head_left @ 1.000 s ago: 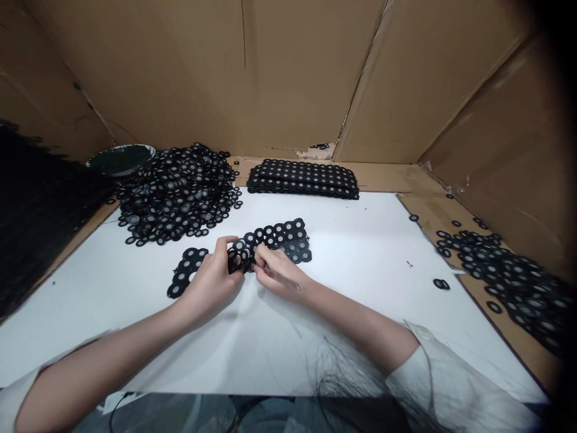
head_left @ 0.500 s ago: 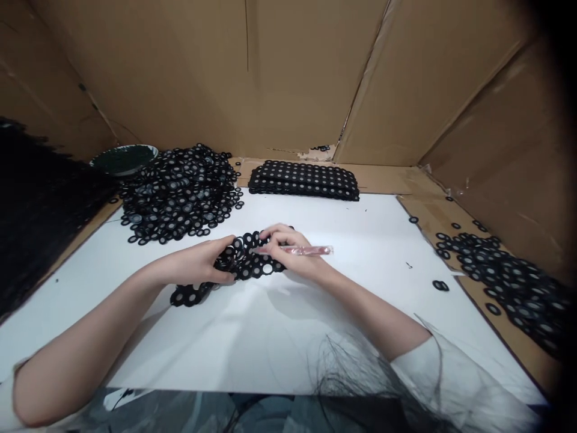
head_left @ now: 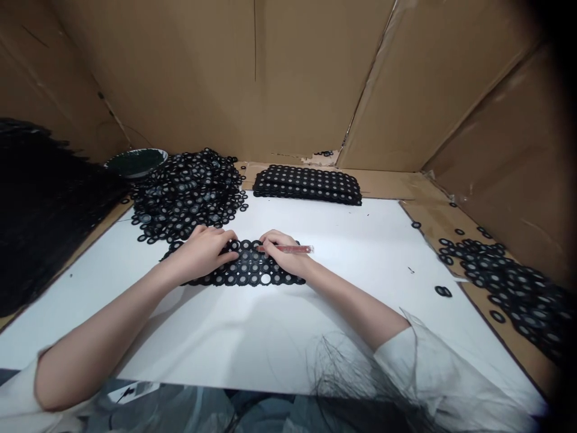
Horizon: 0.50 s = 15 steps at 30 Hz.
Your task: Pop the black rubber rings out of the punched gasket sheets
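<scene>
A black sheet of joined rings with pale centres [head_left: 243, 267] lies flat on the white board; one spot near its front edge shows bright white. My left hand [head_left: 202, 249] rests on the sheet's left part, fingers stretched and thumb apart. My right hand [head_left: 286, 249] is closed round a slim reddish stick-like tool [head_left: 295, 249], which seems wrapped in clear plastic. The tool's working tip is too small to make out. The side of this hand touches the sheet's right end.
Loose black rings [head_left: 189, 192] form a heap at the back left beside a bowl of dark contents [head_left: 136, 162]. Finished-looking ring sheets [head_left: 306, 183] are stacked at the back. More rings [head_left: 509, 276] lie on the right. A dark mass [head_left: 36, 210] fills the left. Cardboard walls [head_left: 293, 78] enclose the board.
The sheet was bunched and partly folded under my left hand; now it lies flat. The left hand has gone from gripping it to resting on top. The right hand keeps the tool.
</scene>
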### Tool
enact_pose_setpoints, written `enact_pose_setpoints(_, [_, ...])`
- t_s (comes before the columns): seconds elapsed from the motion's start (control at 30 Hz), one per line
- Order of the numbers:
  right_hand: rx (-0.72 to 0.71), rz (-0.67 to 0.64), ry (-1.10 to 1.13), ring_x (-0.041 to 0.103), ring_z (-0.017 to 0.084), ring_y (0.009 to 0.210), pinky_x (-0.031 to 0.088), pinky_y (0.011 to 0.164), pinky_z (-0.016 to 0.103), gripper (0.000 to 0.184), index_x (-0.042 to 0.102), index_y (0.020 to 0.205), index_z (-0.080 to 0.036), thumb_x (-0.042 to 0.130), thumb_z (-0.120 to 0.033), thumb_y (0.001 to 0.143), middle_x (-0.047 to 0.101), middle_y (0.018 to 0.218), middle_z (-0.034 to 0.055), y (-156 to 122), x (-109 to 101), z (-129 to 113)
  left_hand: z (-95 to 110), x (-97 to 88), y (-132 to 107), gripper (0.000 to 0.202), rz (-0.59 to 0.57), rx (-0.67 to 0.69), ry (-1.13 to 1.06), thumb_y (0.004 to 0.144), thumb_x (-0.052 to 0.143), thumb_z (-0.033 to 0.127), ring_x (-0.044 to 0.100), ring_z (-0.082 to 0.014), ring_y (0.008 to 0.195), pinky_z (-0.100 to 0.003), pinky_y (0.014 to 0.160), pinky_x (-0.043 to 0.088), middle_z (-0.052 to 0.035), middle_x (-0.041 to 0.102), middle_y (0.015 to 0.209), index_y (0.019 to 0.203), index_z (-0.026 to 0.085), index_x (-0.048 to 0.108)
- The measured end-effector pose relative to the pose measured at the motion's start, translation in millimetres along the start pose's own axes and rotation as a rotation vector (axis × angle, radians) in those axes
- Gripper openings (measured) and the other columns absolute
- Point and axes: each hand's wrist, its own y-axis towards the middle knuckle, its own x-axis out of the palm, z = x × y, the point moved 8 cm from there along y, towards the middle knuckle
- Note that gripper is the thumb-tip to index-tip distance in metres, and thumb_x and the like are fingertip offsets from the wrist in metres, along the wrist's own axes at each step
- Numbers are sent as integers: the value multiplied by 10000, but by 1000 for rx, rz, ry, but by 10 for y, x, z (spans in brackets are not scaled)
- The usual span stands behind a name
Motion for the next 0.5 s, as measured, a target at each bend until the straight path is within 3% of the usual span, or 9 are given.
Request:
enact_pose_setpoints(0.1, [16, 35, -46, 515, 130, 826, 379, 760, 279, 224, 525, 712, -190, 350, -270, 827, 565, 850, 15, -10, 3, 0, 26, 46, 73, 269, 35, -2, -167, 788, 374, 369, 537, -211, 871, -329, 828, 303, -18, 632, 917, 928, 240, 564])
enact_pose_setpoints(0.23, [-34, 56, -180, 490, 140, 833, 343, 767, 294, 204, 485, 688, -188, 349, -242, 829, 550, 813, 13, -26, 44, -61, 31, 100, 126, 224, 87, -93, -322, 762, 412, 360, 546, -198, 818, -300, 765, 349, -10, 636, 834, 757, 206, 574])
enact_pose_setpoints(0.33, [-58, 68, -339, 460, 156, 792, 323, 716, 300, 202, 424, 652, -190, 350, -251, 829, 514, 745, 14, -52, 95, -107, 53, 154, 100, 229, 106, -174, -398, 757, 405, 348, 545, -201, 800, -294, 726, 370, -18, 632, 794, 725, 194, 572])
enact_pose_setpoints(0.43, [-86, 74, -420, 434, 165, 759, 307, 684, 298, 208, 383, 639, -195, 337, -254, 833, 471, 665, 5, -67, 122, -156, 79, 208, 64, 251, 75, -198, -436, 765, 385, 359, 540, -204, 796, -301, 728, 375, -19, 624, 789, 746, 196, 575])
enact_pose_setpoints(0.5, [-28, 68, -381, 434, 168, 755, 310, 683, 299, 226, 390, 631, -197, 328, -272, 835, 462, 636, 1, -59, 91, -116, 63, 233, 53, 253, 41, -196, -468, 766, 379, 368, 536, -202, 800, -305, 736, 380, -17, 614, 799, 780, 196, 566])
